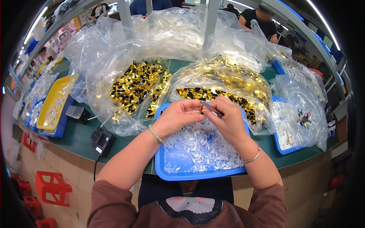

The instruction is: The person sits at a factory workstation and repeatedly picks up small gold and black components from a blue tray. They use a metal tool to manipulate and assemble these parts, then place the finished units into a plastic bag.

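Your left hand (178,116) curls, fingertips pinched on something too small to make out. Your right hand (224,117) pinches slim dark tweezers (211,108) over the blue tray (163,167), at its 12 o'clock edge. They look light, stiff and slippery; grip them mid-shaft.

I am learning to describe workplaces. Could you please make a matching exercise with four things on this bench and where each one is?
Things:
1. blue tray
2. yellow tray
3. black power adapter
4. dark tweezers

Places:
A. on the green tabletop, left of the blue tray
B. in the right hand
C. at the far left of the bench
D. under both hands, holding small white parts

Pairs: 1-D, 2-C, 3-A, 4-B
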Demonstrator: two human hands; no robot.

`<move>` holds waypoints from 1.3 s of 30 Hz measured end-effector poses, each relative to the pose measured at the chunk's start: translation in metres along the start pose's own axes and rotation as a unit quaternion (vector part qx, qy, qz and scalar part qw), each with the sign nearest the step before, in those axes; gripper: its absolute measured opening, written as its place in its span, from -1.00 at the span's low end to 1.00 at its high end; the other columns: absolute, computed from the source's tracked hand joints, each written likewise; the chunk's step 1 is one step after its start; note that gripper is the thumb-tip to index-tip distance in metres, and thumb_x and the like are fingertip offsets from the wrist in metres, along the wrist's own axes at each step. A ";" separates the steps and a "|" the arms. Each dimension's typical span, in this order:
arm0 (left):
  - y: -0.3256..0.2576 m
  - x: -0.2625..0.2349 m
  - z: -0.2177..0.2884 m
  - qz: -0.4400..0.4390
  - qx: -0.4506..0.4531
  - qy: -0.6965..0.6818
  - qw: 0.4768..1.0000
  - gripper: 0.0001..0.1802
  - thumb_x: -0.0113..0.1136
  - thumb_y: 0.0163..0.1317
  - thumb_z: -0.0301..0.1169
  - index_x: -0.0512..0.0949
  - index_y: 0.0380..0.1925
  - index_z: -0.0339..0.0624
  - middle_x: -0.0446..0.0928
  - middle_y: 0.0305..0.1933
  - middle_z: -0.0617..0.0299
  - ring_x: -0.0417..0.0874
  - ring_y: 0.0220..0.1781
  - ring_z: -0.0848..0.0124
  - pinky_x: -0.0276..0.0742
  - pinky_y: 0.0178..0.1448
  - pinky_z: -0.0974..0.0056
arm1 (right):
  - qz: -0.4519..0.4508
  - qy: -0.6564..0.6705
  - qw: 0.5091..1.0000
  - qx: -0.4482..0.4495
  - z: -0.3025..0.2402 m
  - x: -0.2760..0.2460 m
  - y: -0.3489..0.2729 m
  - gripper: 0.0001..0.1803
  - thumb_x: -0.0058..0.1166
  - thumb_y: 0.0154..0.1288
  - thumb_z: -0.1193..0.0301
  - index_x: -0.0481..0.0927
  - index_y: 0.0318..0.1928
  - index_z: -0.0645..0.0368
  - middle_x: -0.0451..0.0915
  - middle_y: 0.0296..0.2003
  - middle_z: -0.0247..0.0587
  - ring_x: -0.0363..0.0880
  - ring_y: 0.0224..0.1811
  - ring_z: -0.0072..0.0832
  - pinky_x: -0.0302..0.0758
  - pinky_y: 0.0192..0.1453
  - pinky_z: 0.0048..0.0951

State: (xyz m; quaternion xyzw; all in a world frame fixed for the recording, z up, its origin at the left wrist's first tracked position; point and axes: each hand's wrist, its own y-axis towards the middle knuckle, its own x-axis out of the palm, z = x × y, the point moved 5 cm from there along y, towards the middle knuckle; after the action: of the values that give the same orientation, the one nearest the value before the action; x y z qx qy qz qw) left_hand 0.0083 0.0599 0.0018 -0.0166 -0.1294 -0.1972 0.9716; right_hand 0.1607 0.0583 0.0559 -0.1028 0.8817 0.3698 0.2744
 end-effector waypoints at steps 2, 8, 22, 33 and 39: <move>0.000 0.000 0.001 0.002 0.003 0.004 1.000 -0.52 0.31 0.17 -0.56 0.45 0.11 -0.35 0.56 0.06 0.15 0.63 0.05 0.48 0.55 0.14 0.39 | 0.007 0.006 1.000 -0.001 0.003 0.001 -0.001 -0.88 0.30 0.09 0.54 0.59 -0.42 0.26 0.51 -0.49 -0.24 0.43 -0.50 -0.45 0.33 -0.44 -0.47; -0.003 0.003 0.004 -0.004 -0.001 -0.006 1.000 -0.49 0.31 0.17 -0.56 0.45 0.15 -0.34 0.56 0.06 0.13 0.62 0.06 0.46 0.55 0.16 0.38 | -0.004 -0.036 0.999 -0.014 0.002 0.000 -0.003 -0.86 0.29 0.08 0.54 0.58 -0.35 0.25 0.55 -0.46 -0.18 0.56 -0.47 -0.32 0.48 -0.40 -0.40; -0.005 0.000 0.005 0.004 0.002 -0.031 1.000 -0.53 0.19 0.30 -0.46 0.44 0.20 -0.31 0.59 0.04 0.21 0.61 -0.01 0.53 0.54 0.13 0.39 | -0.062 0.076 0.993 0.059 0.006 -0.001 -0.001 -0.72 0.04 0.18 0.61 0.57 -0.06 0.29 0.48 -0.41 -0.26 0.40 -0.54 -0.60 0.35 -0.42 -0.56; -0.002 -0.004 -0.001 0.027 0.030 0.086 0.996 -0.68 0.10 0.30 -0.52 0.54 0.06 -0.30 0.62 -0.05 0.25 0.61 -0.09 0.57 0.54 0.04 0.43 | -0.115 0.070 0.990 0.045 0.001 0.003 -0.004 -0.65 0.08 0.08 0.64 0.59 -0.06 0.26 0.56 -0.32 -0.18 0.56 -0.41 -0.44 0.50 -0.34 -0.50; -0.004 0.002 0.006 0.023 0.035 0.142 0.989 -0.65 0.11 0.24 -0.56 0.53 0.05 -0.34 0.61 -0.08 0.25 0.59 -0.11 0.58 0.53 0.02 0.42 | -0.114 0.065 0.991 0.012 0.004 0.004 -0.005 -0.65 0.17 0.07 0.63 0.58 -0.07 0.23 0.59 -0.27 -0.13 0.62 -0.21 -0.31 0.62 -0.18 -0.42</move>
State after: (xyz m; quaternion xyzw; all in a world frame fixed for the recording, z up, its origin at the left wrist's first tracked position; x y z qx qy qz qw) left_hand 0.0072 0.0556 0.0076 0.0426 0.0037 -0.1701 0.9845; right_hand 0.1612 0.0576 0.0488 -0.2228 0.8848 0.3180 0.2578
